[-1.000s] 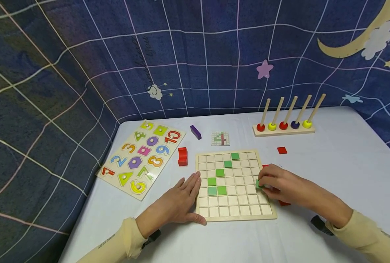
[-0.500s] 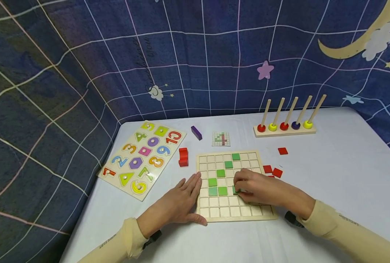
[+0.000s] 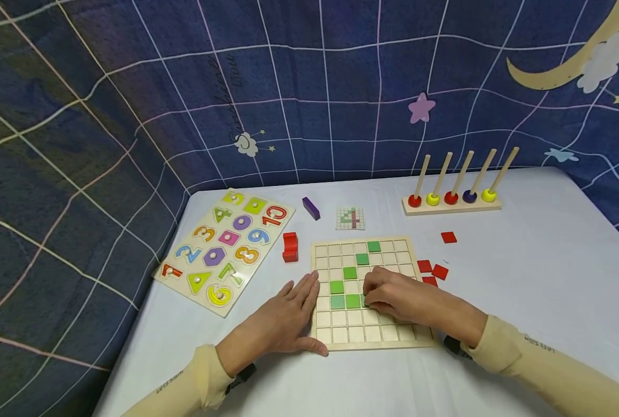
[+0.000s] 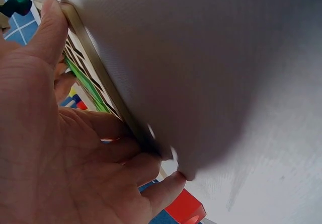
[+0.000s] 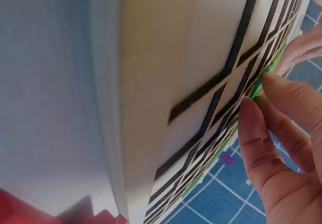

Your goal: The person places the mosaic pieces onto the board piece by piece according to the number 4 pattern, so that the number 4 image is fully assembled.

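A wooden grid board (image 3: 377, 347) lies on the white-covered table, with several green tiles (image 3: 352, 301) in its cells. My left hand (image 3: 286, 321) lies along the board's left edge, fingers extended and thumb at the near corner; the left wrist view shows the thumb (image 4: 50, 30) touching the rim. Over the middle of the grid, my right hand (image 3: 400, 294) pinches a green tile (image 5: 257, 88) beside the row's other two. Most of that tile is hidden behind the fingers in the head view.
Several red tiles (image 3: 440, 271) lie right of the board. A pattern card (image 3: 350, 219), a purple block (image 3: 311, 208) and a red curved block (image 3: 290, 248) lie behind and left. A number puzzle (image 3: 259, 263) sits far left, a peg stand (image 3: 452, 209) back right.
My right hand has carried the green tile leftward from the board's right edge to the cell beside the green pair, uncovering red tiles. My left hand has stayed in place.
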A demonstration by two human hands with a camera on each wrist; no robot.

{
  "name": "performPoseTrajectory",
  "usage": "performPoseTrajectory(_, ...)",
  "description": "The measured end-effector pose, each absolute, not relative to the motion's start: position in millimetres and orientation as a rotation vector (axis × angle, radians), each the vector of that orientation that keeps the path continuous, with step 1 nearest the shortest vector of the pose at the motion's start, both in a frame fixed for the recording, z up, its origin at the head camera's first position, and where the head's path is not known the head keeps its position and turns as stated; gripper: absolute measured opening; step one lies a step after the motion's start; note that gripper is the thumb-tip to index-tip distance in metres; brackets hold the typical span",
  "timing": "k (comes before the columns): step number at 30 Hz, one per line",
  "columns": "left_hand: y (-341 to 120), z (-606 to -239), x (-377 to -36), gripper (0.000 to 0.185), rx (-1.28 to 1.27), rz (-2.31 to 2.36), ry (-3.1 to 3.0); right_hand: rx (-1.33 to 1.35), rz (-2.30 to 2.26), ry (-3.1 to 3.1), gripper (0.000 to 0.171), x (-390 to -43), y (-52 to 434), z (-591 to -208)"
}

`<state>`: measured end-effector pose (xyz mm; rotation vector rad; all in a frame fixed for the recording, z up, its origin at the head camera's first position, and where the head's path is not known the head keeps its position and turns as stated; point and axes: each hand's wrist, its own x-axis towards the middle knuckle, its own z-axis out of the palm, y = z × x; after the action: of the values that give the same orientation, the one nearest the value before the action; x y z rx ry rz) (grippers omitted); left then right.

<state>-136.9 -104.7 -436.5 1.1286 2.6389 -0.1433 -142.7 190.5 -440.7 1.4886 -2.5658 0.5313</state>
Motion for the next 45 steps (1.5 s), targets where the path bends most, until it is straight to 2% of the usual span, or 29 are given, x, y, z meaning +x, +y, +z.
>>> performPoseTrajectory(18,-106.3,-440.1,-135.1,0.124,1.120,-0.112,2.636,1.415,0.580,-2.654,0.010,-139.5,194.0,-440.4)
performPoseTrajectory(37,-105.8,-437.1,-135.9,0.124,1.144,-0.143,2.652,1.227,0.609,-2.710,0.021,-143.2,248.4,-418.0)
performPoseTrajectory(45,-106.1,-436.8,-136.1,0.124,1.167,-0.150,2.662,1.068,0.565,-2.821,0.019,-150.0,275.9,-421.7)
